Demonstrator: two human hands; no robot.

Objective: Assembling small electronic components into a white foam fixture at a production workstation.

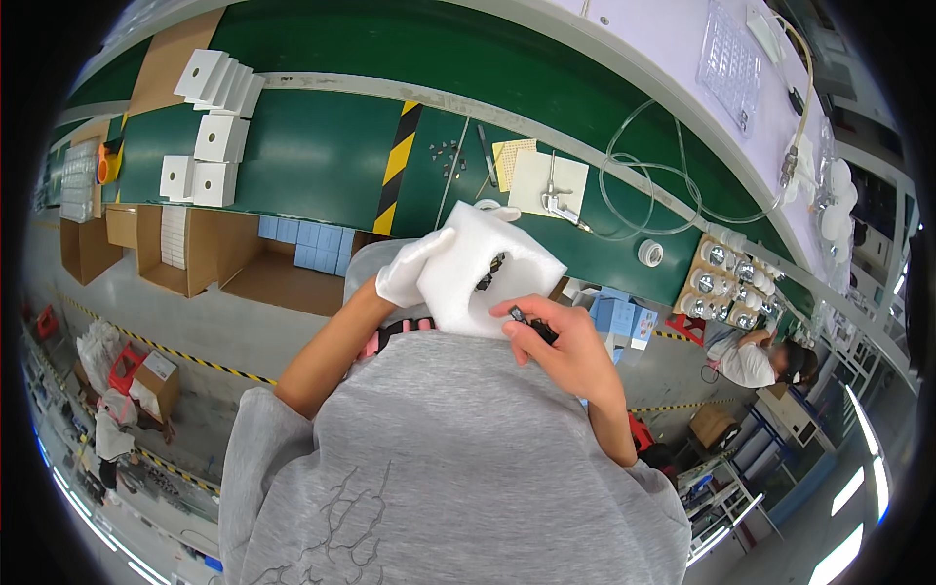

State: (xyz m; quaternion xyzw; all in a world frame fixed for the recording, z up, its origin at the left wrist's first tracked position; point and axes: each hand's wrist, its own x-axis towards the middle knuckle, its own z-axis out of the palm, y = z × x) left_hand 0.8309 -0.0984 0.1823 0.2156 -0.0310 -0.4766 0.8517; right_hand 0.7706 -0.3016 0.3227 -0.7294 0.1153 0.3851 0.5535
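Note:
My left hand point(405, 269), in a white glove, grips a white foam block point(458, 283) from its left side, close to my chest. A rounded opening in the block shows small black pieces point(490, 273) inside. Bare and curled, my right hand point(568, 346) is at the block's lower right edge. Between its thumb and fingers are small black parts point(532, 325), too small to name exactly. Part of the left hand's fingers is hidden behind the foam.
On the green bench point(312, 156) stand several white boxes point(220, 138). Small black pieces point(447, 156), a metal air gun point(558, 200) and a clear hose point(673, 185) lie beyond the block. Cardboard cartons point(283, 278) stand below the bench; a tray of shiny round parts point(721, 278) is at right.

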